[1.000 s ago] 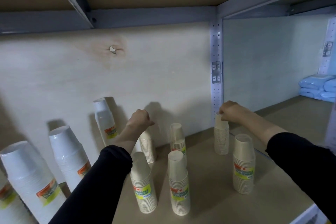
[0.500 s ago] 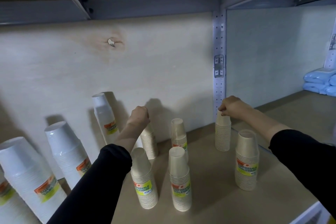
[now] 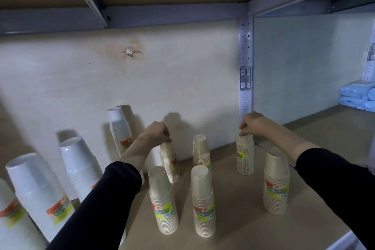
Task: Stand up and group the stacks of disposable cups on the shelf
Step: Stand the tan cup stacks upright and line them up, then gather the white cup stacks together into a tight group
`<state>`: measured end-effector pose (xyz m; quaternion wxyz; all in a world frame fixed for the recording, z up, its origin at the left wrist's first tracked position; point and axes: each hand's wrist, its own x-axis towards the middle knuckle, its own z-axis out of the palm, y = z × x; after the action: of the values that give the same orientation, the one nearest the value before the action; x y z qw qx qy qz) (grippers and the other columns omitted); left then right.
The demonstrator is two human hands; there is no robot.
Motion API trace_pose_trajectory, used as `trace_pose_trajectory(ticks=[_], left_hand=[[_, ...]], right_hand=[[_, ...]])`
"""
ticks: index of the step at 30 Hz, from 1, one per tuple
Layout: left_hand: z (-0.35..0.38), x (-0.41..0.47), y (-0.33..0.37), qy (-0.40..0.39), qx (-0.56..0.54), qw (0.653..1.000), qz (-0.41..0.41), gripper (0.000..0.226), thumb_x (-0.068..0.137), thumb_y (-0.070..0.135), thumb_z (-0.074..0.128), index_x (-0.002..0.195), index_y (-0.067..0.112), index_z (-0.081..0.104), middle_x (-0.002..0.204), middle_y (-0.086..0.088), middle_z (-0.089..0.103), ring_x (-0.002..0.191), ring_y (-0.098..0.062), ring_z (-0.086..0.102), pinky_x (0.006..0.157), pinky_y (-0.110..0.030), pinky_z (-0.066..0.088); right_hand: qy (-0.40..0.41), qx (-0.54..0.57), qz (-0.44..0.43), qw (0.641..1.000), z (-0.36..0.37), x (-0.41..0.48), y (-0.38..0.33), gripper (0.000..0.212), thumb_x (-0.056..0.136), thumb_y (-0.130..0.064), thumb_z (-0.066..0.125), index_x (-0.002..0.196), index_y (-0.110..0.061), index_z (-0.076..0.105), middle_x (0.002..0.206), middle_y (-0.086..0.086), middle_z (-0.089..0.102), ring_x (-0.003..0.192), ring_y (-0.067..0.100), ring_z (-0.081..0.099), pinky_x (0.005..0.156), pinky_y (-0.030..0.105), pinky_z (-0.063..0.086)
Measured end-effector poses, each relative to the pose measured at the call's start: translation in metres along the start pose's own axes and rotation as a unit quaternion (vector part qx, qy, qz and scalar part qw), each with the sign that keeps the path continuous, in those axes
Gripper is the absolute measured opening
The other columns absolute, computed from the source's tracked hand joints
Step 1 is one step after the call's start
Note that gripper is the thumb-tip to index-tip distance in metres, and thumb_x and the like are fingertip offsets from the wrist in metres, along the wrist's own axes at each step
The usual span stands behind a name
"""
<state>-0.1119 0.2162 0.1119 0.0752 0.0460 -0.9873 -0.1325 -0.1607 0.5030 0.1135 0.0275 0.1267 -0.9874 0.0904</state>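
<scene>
Several beige cup stacks stand upside down on the shelf (image 3: 233, 225). My left hand (image 3: 157, 133) pinches the top of a back beige stack (image 3: 170, 164). My right hand (image 3: 252, 124) pinches the top of another beige stack (image 3: 245, 157) near the metal upright. Between them stands a back stack (image 3: 201, 153). Two more stand in front, a left one (image 3: 163, 201) and a right one (image 3: 203, 203). A further beige stack (image 3: 276, 182) is at the right. White cup stacks (image 3: 81, 166) line the back wall on the left.
A metal upright (image 3: 245, 71) divides the shelf from the neighbouring bay, where blue packs (image 3: 357, 95) lie. An upper shelf board with a metal beam (image 3: 142, 16) hangs low overhead. The shelf's front edge (image 3: 345, 241) runs at bottom right.
Both hands have stayed on the tops of their stacks. The left-held stack has shifted slightly right, out from behind my forearm. The view has moved a little.
</scene>
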Motion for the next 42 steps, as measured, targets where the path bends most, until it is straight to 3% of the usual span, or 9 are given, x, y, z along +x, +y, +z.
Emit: trace_pose_trajectory(ticks=[6, 15, 19, 23, 38, 42], left_hand=[[0.007, 0.002, 0.007, 0.030, 0.014, 0.999, -0.041, 0.033, 0.087, 0.021, 0.063, 0.110, -0.001, 0.067, 0.116, -0.018, 0.066, 0.109, -0.029, 0.060, 0.087, -0.031, 0.048], [0.002, -0.001, 0.007, 0.012, -0.019, 1.000, -0.006, 0.025, 0.085, 0.005, 0.062, 0.108, 0.001, 0.070, 0.116, -0.016, 0.068, 0.109, -0.026, 0.062, 0.088, -0.027, 0.049], [0.000, -0.001, 0.005, 0.003, -0.020, 1.000, 0.013, 0.026, 0.084, 0.000, 0.060, 0.107, 0.000, 0.070, 0.116, -0.015, 0.068, 0.110, -0.026, 0.062, 0.090, -0.027, 0.049], [0.000, -0.001, 0.001, 0.000, -0.019, 0.999, 0.028, 0.026, 0.083, -0.002, 0.060, 0.106, 0.000, 0.071, 0.116, -0.014, 0.069, 0.111, -0.025, 0.062, 0.092, -0.027, 0.049], [-0.004, -0.018, 0.010, 0.019, 0.011, 0.999, 0.046, 0.035, 0.089, 0.014, 0.053, 0.122, 0.006, 0.060, 0.128, -0.011, 0.060, 0.117, -0.026, 0.056, 0.098, -0.029, 0.043], [-0.011, -0.035, 0.018, 0.027, 0.016, 0.998, 0.053, 0.035, 0.089, 0.015, 0.052, 0.122, 0.008, 0.061, 0.128, -0.010, 0.060, 0.118, -0.026, 0.055, 0.100, -0.030, 0.042]], right_hand=[[0.006, -0.028, 0.021, 0.999, 0.004, 0.003, -0.011, 0.033, 0.090, -0.017, 0.057, 0.119, -0.002, 0.061, 0.127, 0.017, 0.056, 0.113, 0.031, 0.057, 0.094, 0.033, 0.047], [-0.007, 0.015, -0.014, 1.000, -0.002, -0.003, -0.012, 0.031, 0.085, -0.006, 0.062, 0.116, -0.005, 0.066, 0.126, 0.010, 0.063, 0.116, 0.024, 0.058, 0.090, 0.024, 0.043], [-0.014, 0.022, -0.025, 0.999, -0.003, -0.004, -0.011, 0.031, 0.085, -0.004, 0.062, 0.116, -0.006, 0.066, 0.125, 0.011, 0.062, 0.115, 0.023, 0.057, 0.080, 0.018, 0.035], [-0.019, 0.019, -0.031, 0.999, -0.004, -0.003, -0.011, 0.031, 0.084, -0.001, 0.062, 0.115, -0.006, 0.066, 0.124, 0.012, 0.063, 0.115, 0.023, 0.057, 0.083, 0.020, 0.037], [0.014, 0.029, -0.023, 0.999, -0.009, -0.016, -0.027, 0.030, 0.086, -0.015, 0.061, 0.113, -0.006, 0.065, 0.119, 0.011, 0.064, 0.107, 0.023, 0.060, 0.078, 0.021, 0.041], [0.015, 0.037, -0.039, 0.998, -0.015, -0.025, -0.041, 0.026, 0.081, -0.019, 0.066, 0.104, -0.006, 0.067, 0.115, 0.011, 0.066, 0.105, 0.025, 0.061, 0.087, 0.028, 0.047]])
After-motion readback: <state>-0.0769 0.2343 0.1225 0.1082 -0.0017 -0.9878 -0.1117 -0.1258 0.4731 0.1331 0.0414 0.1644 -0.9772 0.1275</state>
